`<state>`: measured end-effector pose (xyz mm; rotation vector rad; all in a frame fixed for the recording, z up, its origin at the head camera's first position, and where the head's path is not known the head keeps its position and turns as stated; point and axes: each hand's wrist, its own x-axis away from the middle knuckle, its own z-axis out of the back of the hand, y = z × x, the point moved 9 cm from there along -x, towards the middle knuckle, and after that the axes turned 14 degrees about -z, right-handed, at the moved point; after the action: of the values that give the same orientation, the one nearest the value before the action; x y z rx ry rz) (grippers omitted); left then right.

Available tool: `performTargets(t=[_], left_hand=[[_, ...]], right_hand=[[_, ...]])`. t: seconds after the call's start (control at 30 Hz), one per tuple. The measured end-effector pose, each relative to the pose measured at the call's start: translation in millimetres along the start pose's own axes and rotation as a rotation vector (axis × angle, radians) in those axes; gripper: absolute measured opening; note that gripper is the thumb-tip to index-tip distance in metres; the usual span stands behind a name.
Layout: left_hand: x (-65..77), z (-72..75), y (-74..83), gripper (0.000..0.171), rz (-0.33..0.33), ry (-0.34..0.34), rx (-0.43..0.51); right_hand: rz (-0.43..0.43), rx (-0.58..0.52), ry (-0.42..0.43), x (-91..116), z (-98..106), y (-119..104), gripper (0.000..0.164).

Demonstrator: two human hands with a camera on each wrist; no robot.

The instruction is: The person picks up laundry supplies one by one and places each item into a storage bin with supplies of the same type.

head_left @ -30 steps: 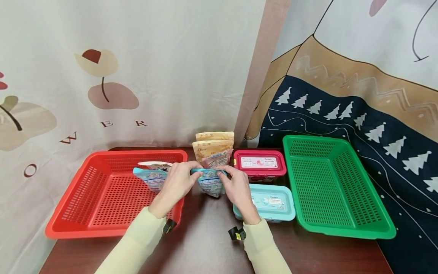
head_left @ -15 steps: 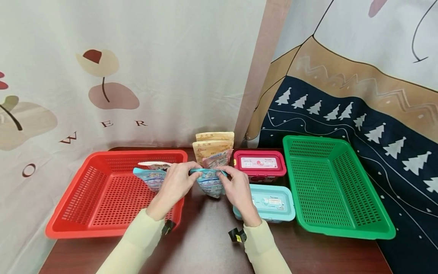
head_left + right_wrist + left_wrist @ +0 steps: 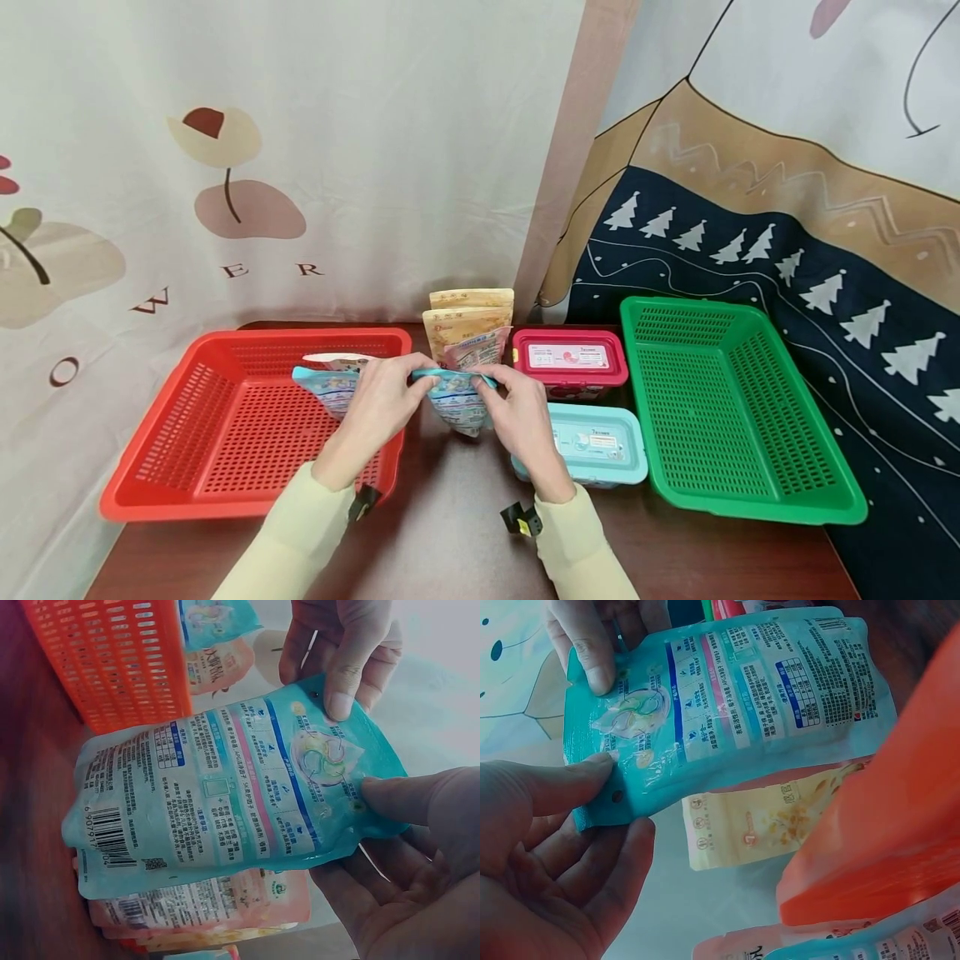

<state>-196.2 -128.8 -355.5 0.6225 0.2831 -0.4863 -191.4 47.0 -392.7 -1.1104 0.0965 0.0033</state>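
Observation:
A light-blue printed refill pouch (image 3: 456,404) is held upright by its top edge between my two hands, in front of the standing pouches. My left hand (image 3: 381,400) pinches its left top corner, thumb on the printed side. The right top corner is pinched by my right hand (image 3: 521,412). In the right wrist view, the pouch (image 3: 202,802) shows a barcode near its bottom. Close behind it stand a pink pouch (image 3: 480,348) and tan pouches (image 3: 468,321), partly hidden.
At left, a red basket (image 3: 157,417) holds another blue pouch (image 3: 326,390) and a pale pouch (image 3: 341,360). Right of my hands stand a crimson lidded box (image 3: 568,354) and a light-blue lidded box (image 3: 596,446). A green basket (image 3: 750,400) stands further right; a curtain hangs behind.
The held pouch and my left hand have shifted slightly left. Both hands keep their grip on its top edge; the baskets, boxes and other pouches stay put.

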Motion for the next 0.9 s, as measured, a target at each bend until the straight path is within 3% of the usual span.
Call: performTargets(t=[0.37, 0.73, 0.9], left_hand=[[6.7, 15.5, 6.5, 0.008, 0.025, 0.024, 0.009], [12.8, 37.0, 13.4, 0.006, 0.001, 0.062, 0.027], [15.7, 47.0, 16.1, 0.008, 0.012, 0.069, 0.052]], right_hand=[[0.041, -0.036, 0.02, 8.1, 5.9, -13.6, 0.017], [0.098, -0.112, 0.006, 15.5, 8.3, -31.2, 0.017], [0.159, -0.149, 0.02, 19.2, 10.0, -40.6, 0.017]])
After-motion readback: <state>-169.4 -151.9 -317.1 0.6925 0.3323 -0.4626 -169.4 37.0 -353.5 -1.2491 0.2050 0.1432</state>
